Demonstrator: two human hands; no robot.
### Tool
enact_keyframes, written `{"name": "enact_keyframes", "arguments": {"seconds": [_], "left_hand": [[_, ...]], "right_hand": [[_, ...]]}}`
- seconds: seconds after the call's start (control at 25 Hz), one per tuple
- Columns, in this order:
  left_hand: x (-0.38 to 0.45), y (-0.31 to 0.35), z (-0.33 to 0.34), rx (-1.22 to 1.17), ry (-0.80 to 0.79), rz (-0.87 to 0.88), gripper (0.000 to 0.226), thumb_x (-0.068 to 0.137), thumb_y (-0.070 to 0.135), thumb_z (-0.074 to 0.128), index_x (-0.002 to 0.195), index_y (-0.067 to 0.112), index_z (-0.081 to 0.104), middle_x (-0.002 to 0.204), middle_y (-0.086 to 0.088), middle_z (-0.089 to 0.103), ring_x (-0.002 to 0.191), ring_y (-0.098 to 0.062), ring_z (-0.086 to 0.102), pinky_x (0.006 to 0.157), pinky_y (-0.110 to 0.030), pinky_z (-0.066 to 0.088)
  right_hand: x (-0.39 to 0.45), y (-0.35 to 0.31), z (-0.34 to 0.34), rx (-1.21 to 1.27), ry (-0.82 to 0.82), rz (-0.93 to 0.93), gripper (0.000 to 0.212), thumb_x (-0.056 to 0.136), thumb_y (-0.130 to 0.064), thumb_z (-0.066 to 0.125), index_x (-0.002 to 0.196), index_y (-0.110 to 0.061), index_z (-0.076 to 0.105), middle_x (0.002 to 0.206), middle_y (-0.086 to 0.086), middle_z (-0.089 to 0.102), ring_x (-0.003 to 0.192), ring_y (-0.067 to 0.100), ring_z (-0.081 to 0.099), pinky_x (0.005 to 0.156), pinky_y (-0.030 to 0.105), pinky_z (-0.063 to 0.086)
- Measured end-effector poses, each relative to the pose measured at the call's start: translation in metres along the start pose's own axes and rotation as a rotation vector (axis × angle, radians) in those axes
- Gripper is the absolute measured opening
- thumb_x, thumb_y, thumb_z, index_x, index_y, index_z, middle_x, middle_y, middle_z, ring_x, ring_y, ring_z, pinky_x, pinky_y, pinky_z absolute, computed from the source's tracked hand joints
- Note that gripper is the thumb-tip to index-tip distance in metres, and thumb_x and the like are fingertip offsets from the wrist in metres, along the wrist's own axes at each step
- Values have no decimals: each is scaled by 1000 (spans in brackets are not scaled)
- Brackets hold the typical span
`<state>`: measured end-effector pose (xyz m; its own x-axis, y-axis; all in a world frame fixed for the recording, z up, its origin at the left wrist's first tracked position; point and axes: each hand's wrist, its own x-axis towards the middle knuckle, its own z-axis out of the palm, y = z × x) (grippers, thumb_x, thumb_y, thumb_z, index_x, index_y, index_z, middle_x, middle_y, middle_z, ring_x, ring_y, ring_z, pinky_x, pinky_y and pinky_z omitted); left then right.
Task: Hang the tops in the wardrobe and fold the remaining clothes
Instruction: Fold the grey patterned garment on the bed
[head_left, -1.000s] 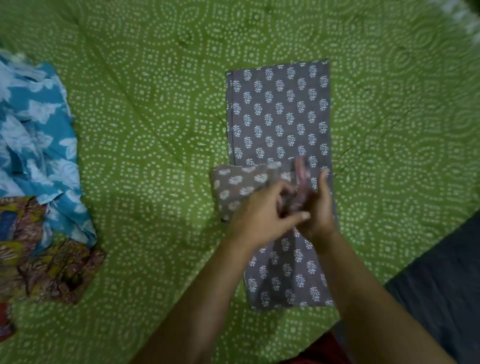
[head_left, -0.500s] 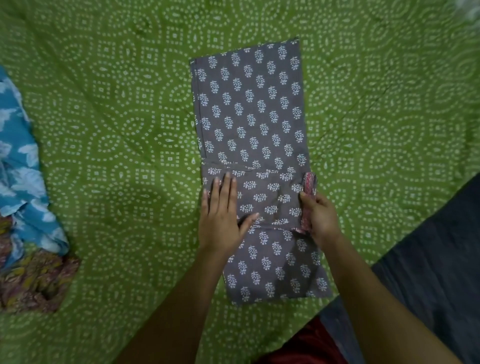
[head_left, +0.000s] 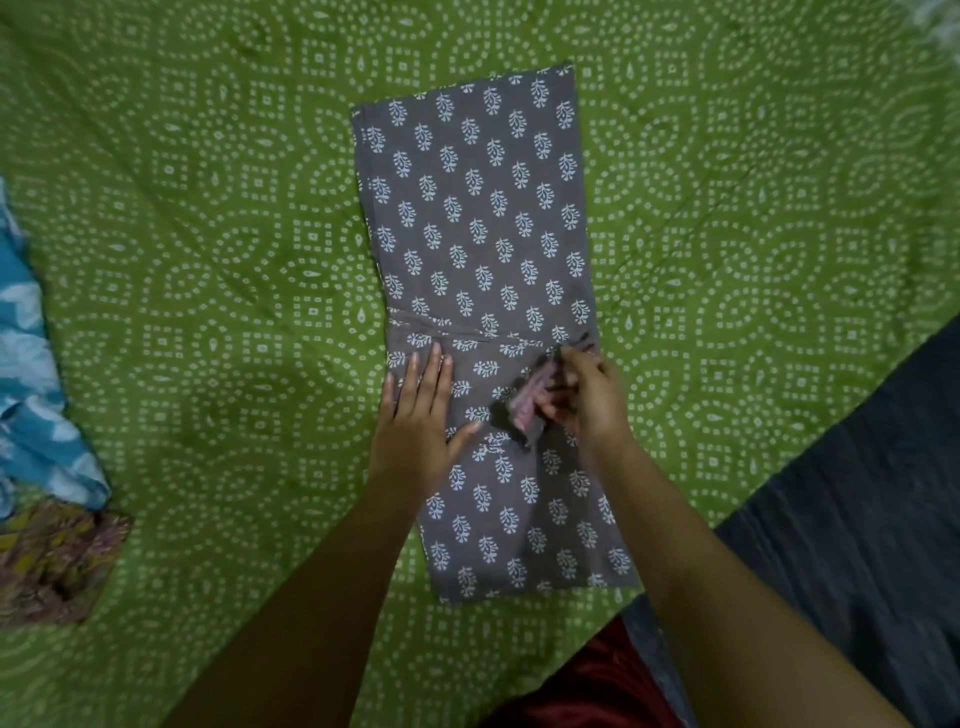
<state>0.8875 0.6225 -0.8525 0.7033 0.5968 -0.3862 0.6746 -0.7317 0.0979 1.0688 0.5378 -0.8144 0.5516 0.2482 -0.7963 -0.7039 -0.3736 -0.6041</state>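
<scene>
1 green bedspread (head_left: 208, 260) w/ white dotted print fills most of the view. 1 grey garment (head_left: 478, 234) w/ white leaf print lies on it, centre, folded into a long strip w/ a flap turned across its lower half. 2 more cloths at the left edge: 1 blue-white cloth (head_left: 31, 395), 1 brown patterned cloth (head_left: 52, 566) just below it, touching. 2 hands: left hand (head_left: 415, 426) flat, fingers straight, pressing the flap; right hand (head_left: 587, 400) fingers curled, pinching 1 pink trim piece (head_left: 524, 408) at the garment's right side; blurred, so exact grip unclear.
</scene>
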Motion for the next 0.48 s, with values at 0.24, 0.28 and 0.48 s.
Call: {"name": "enact_keyframes", "arguments": {"seconds": [0.24, 0.28, 0.48], "left_hand": [[-27, -27, -6, 2, -64, 453, 92, 76, 21, 65, 152, 13, 14, 159, -5, 14, 146, -21, 10, 118, -40, 6], [-34, -34, -6, 21, -85, 555, 92, 74, 25, 62, 152, 14, 15, 159, -4, 13, 147, -22, 10, 118, -41, 8], [-42, -41, 7, 113, -67, 700, 80, 73, 26, 35, 152, 18, 22, 160, -6, 13, 147, -30, 10, 117, -44, 14]], "right_hand": [[-1, 25, -87, -1283, -284, -961, 42, 83, -4, 45, 121, -20, 52, 119, 2, 59, 107, 22, 56, 93, 37, 45], [7, 28, -111, -1531, -422, -1170, 51, 81, -10, 42, 130, -20, 48, 131, 3, 54, 119, 25, 50, 99, 39, 39], [44, 17, -128, -1923, -829, -1510, 58, 88, -30, 35, 145, -19, 38, 149, 1, 39, 140, 23, 31, 114, 42, 17]]}}
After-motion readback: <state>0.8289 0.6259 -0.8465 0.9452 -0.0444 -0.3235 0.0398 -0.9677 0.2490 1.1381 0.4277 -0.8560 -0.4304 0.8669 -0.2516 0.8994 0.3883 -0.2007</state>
